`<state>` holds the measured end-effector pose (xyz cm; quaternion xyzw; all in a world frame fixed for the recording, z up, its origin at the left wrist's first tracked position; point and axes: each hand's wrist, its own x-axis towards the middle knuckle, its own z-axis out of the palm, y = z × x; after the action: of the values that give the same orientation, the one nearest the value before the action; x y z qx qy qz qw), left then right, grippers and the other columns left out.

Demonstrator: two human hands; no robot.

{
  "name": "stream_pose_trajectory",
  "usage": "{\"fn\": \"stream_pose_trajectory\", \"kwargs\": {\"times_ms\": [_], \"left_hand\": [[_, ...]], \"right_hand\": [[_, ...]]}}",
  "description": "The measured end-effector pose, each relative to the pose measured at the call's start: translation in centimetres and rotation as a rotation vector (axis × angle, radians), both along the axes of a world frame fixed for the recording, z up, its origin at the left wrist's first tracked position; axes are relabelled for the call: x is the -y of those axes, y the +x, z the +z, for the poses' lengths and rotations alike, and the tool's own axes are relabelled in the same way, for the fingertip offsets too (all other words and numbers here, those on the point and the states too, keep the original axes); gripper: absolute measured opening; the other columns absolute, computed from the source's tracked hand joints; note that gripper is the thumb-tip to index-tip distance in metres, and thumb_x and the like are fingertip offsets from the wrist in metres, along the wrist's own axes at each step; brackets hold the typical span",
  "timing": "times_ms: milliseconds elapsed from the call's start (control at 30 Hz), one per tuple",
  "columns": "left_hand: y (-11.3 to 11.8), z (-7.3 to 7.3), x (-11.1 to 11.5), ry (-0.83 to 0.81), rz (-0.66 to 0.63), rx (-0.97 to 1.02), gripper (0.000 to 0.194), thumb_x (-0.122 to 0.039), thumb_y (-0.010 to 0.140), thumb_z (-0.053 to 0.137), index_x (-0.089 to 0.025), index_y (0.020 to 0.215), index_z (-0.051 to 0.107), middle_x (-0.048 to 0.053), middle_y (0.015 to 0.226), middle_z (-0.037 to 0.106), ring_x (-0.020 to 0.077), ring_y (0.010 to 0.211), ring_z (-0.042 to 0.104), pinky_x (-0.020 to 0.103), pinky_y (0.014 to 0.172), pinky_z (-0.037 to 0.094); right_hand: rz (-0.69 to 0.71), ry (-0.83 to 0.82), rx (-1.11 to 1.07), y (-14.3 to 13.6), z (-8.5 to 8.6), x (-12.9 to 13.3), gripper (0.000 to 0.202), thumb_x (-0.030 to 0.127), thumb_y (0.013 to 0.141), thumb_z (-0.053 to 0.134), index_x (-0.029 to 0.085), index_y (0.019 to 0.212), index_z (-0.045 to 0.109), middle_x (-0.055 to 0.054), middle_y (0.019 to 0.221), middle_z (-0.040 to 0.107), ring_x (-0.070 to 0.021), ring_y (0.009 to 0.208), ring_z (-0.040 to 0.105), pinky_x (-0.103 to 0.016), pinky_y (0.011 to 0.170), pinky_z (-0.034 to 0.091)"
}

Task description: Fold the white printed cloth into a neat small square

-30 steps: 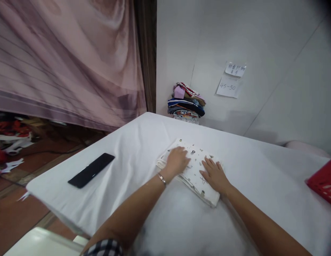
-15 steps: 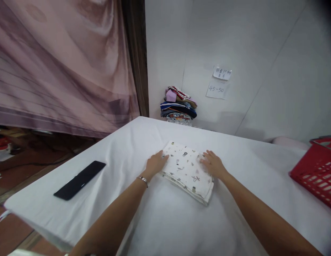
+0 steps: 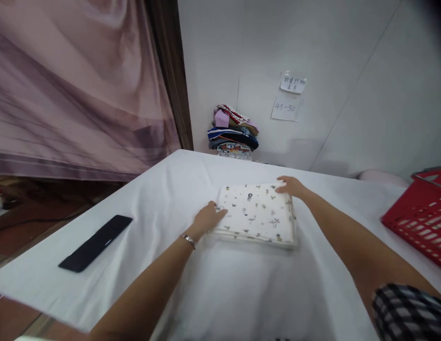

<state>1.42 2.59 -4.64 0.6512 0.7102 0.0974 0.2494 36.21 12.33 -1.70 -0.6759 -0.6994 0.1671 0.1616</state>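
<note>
A folded white cloth with small printed figures lies on the white-covered table. My left hand, with a bracelet at its wrist, touches the cloth's left edge, thumb on top and apart from the fingers. At the cloth's far right corner is my right hand, its fingers and thumb closed around that corner. The cloth's near edge shows several layers.
A black flat object lies at the table's left. Folded clothes are stacked beyond the far edge, below paper signs on the wall. A red basket stands at the right; a pink curtain hangs at the left.
The cloth has turned so that its near edge lies more level across the view. My right hand has moved to its far right corner; my left hand stays at the left edge.
</note>
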Motion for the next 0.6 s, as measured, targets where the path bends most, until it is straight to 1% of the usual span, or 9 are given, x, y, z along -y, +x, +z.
{"fn": "stream_pose_trajectory", "kwargs": {"times_ms": [67, 167, 267, 300, 367, 400, 467, 533, 600], "left_hand": [[1.6, -0.2, 0.8, 0.023, -0.037, -0.008, 0.061, -0.058, 0.08, 0.045, -0.015, 0.124, 0.043, 0.015, 0.114, 0.063, 0.0281, 0.101, 0.06, 0.034, 0.078, 0.044], [2.9, -0.6, 1.4, 0.069, -0.043, -0.075, 0.059, -0.057, 0.083, 0.041, -0.015, 0.125, 0.04, 0.015, 0.104, 0.066, 0.0296, 0.096, 0.062, 0.036, 0.075, 0.044], [2.7, -0.7, 1.7, 0.11, -0.043, -0.109, 0.057, -0.058, 0.084, 0.04, -0.016, 0.122, 0.043, 0.013, 0.099, 0.066, 0.0292, 0.09, 0.063, 0.038, 0.072, 0.046], [2.6, -0.6, 1.7, 0.154, -0.051, -0.116, 0.056, -0.057, 0.084, 0.04, -0.016, 0.121, 0.044, 0.014, 0.103, 0.065, 0.0289, 0.092, 0.062, 0.038, 0.073, 0.046], [2.5, -0.5, 1.9, 0.316, -0.096, -0.13, 0.051, -0.052, 0.086, 0.042, -0.015, 0.122, 0.046, 0.015, 0.116, 0.059, 0.029, 0.103, 0.058, 0.039, 0.079, 0.046], [2.5, -0.6, 2.1, 0.419, -0.146, -0.134, 0.05, -0.048, 0.087, 0.043, -0.015, 0.123, 0.046, 0.016, 0.124, 0.055, 0.0292, 0.112, 0.053, 0.04, 0.085, 0.045], [2.9, -1.0, 2.5, 0.585, -0.31, -0.128, 0.049, -0.045, 0.087, 0.045, -0.016, 0.126, 0.046, 0.015, 0.136, 0.046, 0.029, 0.126, 0.041, 0.043, 0.099, 0.037], [3.3, -1.7, 2.9, 0.633, -0.5, -0.101, 0.047, -0.045, 0.089, 0.044, -0.019, 0.128, 0.047, 0.011, 0.141, 0.043, 0.0275, 0.132, 0.035, 0.047, 0.106, 0.029], [3.5, -2.7, 3.3, 0.604, -0.607, -0.08, 0.044, -0.046, 0.091, 0.038, -0.023, 0.127, 0.049, 0.007, 0.141, 0.044, 0.0263, 0.132, 0.035, 0.05, 0.108, 0.026]], "right_hand": [[-0.05, 0.012, 0.04, 0.4, -0.2, -0.9, 0.065, 0.027, 0.067, 0.073, 0.014, 0.127, 0.053, -0.015, 0.123, 0.059, -0.0327, 0.108, 0.058, -0.041, 0.091, 0.044], [-0.089, 0.025, 0.101, 0.3, -1.8, -0.6, 0.063, 0.02, 0.069, 0.069, 0.013, 0.129, 0.052, -0.017, 0.127, 0.055, -0.0364, 0.118, 0.05, -0.047, 0.097, 0.039], [-0.077, 0.072, 0.131, 0.0, -3.3, 1.3, 0.053, 0.02, 0.078, 0.058, 0.017, 0.131, 0.05, -0.013, 0.139, 0.045, -0.0316, 0.13, 0.038, -0.046, 0.106, 0.03], [-0.062, 0.097, 0.132, -0.1, -3.5, 2.2, 0.05, 0.021, 0.081, 0.054, 0.018, 0.131, 0.05, -0.012, 0.141, 0.043, -0.029, 0.132, 0.035, -0.044, 0.108, 0.028], [-0.027, 0.15, 0.126, -0.2, -3.8, 4.5, 0.045, 0.025, 0.086, 0.047, 0.018, 0.13, 0.051, -0.009, 0.142, 0.042, -0.0244, 0.134, 0.033, -0.04, 0.111, 0.025], [-0.002, 0.173, 0.121, -0.2, -3.9, 5.9, 0.043, 0.028, 0.087, 0.045, 0.018, 0.129, 0.052, -0.008, 0.142, 0.043, -0.023, 0.134, 0.032, -0.038, 0.111, 0.023], [0.09, 0.185, 0.106, -0.2, -4.4, 8.8, 0.043, 0.036, 0.089, 0.043, 0.022, 0.129, 0.053, -0.005, 0.142, 0.043, -0.0229, 0.135, 0.03, -0.04, 0.112, 0.02], [0.196, 0.147, 0.07, -0.1, -5.0, 11.5, 0.044, 0.044, 0.089, 0.043, 0.026, 0.129, 0.053, -0.004, 0.142, 0.043, -0.0248, 0.136, 0.029, -0.047, 0.112, 0.016], [0.244, 0.128, -0.012, 0.5, -5.7, 13.4, 0.044, 0.048, 0.089, 0.043, 0.028, 0.126, 0.055, -0.004, 0.142, 0.044, -0.0259, 0.135, 0.03, -0.05, 0.111, 0.017]]}}
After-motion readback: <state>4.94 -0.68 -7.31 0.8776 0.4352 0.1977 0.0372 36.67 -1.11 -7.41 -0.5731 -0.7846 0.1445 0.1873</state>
